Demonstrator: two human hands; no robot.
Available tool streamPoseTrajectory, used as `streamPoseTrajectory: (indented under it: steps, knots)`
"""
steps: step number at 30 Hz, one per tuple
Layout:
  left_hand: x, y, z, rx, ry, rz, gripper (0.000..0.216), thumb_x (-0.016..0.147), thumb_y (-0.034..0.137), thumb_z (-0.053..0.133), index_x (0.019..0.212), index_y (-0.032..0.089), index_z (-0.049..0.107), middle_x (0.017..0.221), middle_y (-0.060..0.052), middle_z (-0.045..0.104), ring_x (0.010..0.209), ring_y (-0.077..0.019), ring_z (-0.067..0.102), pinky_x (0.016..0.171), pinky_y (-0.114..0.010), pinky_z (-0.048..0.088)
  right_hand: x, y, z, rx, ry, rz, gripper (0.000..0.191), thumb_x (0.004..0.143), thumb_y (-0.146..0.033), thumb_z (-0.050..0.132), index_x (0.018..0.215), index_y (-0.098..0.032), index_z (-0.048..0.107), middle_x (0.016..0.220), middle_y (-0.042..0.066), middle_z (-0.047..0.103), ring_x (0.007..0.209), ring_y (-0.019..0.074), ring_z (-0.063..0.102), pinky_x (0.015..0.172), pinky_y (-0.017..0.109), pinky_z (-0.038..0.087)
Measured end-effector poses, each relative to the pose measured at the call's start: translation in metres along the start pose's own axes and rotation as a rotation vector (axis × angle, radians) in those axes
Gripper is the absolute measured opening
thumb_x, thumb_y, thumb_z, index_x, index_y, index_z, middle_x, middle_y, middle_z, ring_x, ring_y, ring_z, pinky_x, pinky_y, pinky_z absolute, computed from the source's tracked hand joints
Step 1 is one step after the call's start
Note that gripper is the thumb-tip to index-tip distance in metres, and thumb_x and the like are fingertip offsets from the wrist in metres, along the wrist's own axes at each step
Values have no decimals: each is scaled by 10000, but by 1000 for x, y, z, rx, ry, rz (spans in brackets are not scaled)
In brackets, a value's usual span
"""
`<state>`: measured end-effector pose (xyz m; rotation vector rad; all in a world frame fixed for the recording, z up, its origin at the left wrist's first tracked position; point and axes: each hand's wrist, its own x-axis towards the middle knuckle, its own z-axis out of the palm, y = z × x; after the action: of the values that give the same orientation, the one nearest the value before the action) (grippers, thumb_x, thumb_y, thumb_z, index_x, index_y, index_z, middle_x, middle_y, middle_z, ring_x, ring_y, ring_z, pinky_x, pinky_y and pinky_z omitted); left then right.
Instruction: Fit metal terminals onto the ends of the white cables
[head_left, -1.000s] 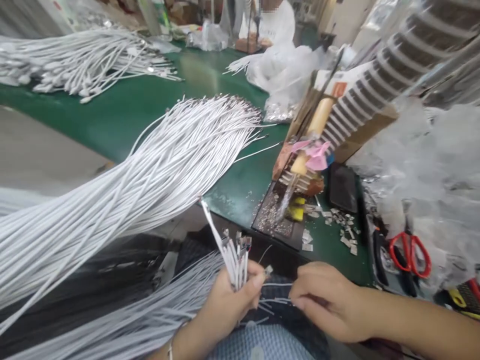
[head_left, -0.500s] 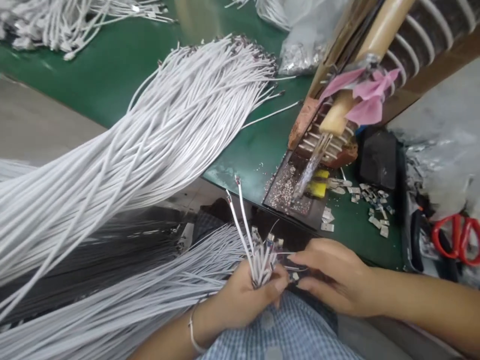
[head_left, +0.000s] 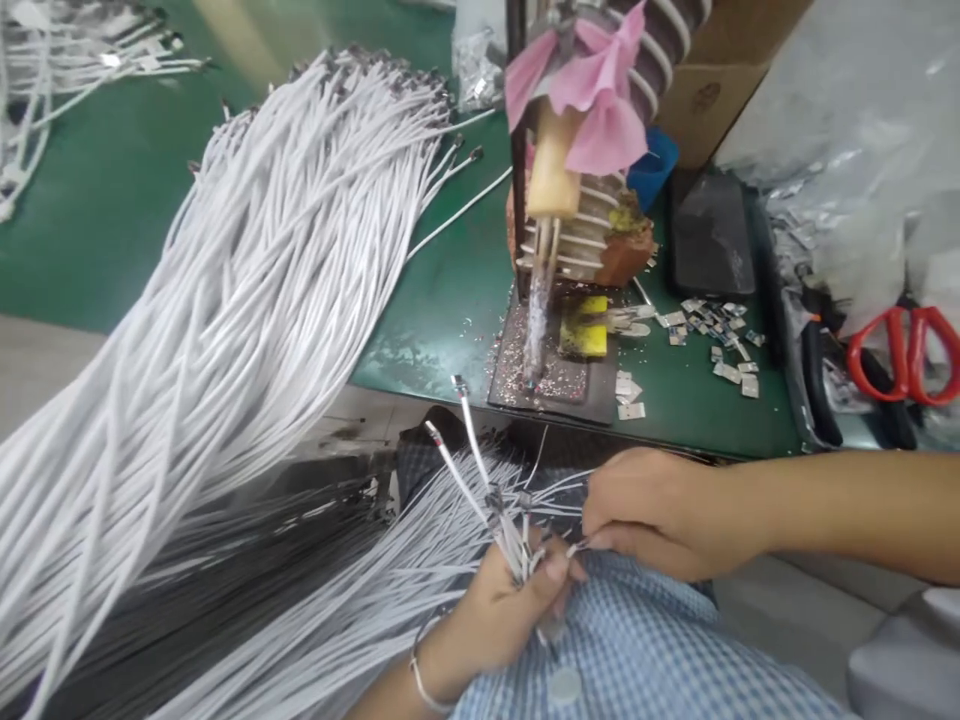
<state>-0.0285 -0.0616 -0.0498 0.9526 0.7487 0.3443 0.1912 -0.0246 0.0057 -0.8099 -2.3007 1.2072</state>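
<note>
My left hand [head_left: 517,605] is closed around a small bunch of white cables [head_left: 459,475] in front of my checked shirt. Two of them stick up higher than the others, with small metal ends. Close by on the right, my right hand [head_left: 667,515] pinches the tip of a white cable [head_left: 576,548] that runs out of the left hand's fingers. What exactly sits at that tip is too small to make out. Past the hands, a soldering iron [head_left: 553,180] with a tan sleeve and pink ribbon points down at a dark plate [head_left: 600,390] strewn with solder bits.
A thick bundle of white cables [head_left: 285,240] lies across the green table [head_left: 420,330]. More cables [head_left: 360,620] spread below, left of my lap. Small connector pieces [head_left: 727,372], a yellow sponge [head_left: 595,330], a black box [head_left: 711,235] and red-handled scissors [head_left: 896,355] are on the right.
My right hand has closed from loosely parted fingers into a pinch at a cable tip. The view has turned, so the table things appear farther left and more upright.
</note>
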Motion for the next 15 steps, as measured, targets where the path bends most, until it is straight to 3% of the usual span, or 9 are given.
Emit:
streamPoseTrajectory:
  steps: [4,11,15]
  knots:
    - [1,0,-4,111,111,65,258,802,406,569,780,151,593,704,-19,523,642,-129,486,602,-236,405,2,-1,-2,179,84,61,120,783,-65,482,808,-154,558,690,25,599,593,101,513,569,195,439]
    - [2,-7,-2,-120,20,82,318,863,475,432,864,168,513,570,21,501,462,-85,402,460,-201,327,3,-2,-4,245,85,161,116,752,-63,481,770,-149,557,616,-20,533,487,69,403,477,175,374]
    - [3,-5,-3,-74,50,95,324,877,437,427,768,155,542,615,-21,555,550,-121,497,545,-232,397,3,-4,-4,273,46,132,86,771,-105,481,739,-156,542,560,-42,475,458,65,363,446,174,344]
